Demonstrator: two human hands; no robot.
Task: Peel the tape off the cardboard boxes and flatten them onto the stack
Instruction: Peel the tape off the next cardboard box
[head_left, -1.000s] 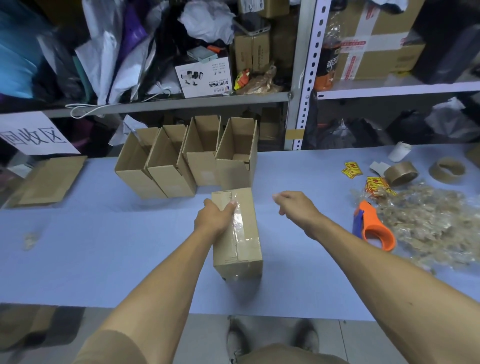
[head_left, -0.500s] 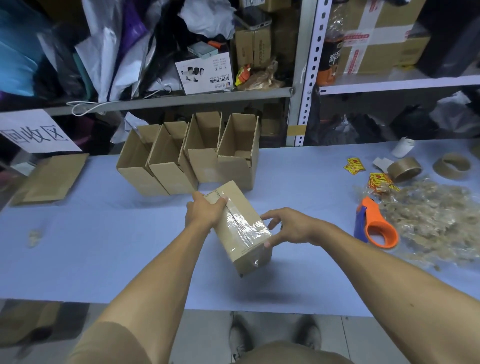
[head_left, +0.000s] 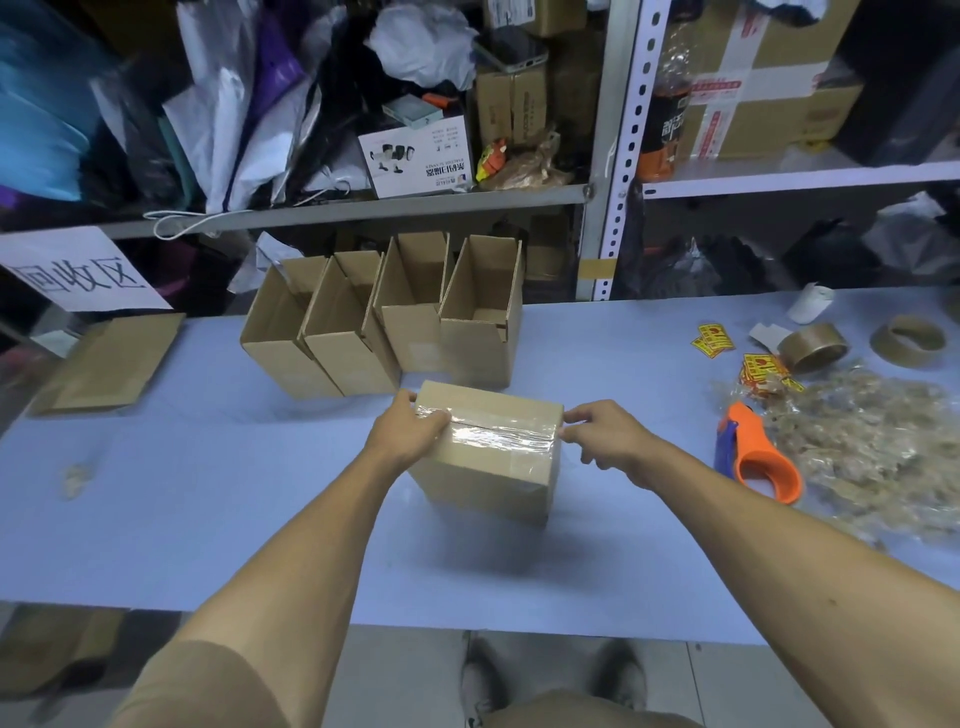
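Taped box (head_left: 493, 457) between hands — left hand (head_left: 408, 431), right hand (head_left: 602, 436).

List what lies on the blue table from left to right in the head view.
Flattened cardboard → row of open boxes → left hand → taped box → right hand → orange tape dispenser → pile of peeled tape.

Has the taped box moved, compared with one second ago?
Yes. The taped box has turned on the table: its long side pointed away from the row of open boxes before, and now it lies parallel to that row.
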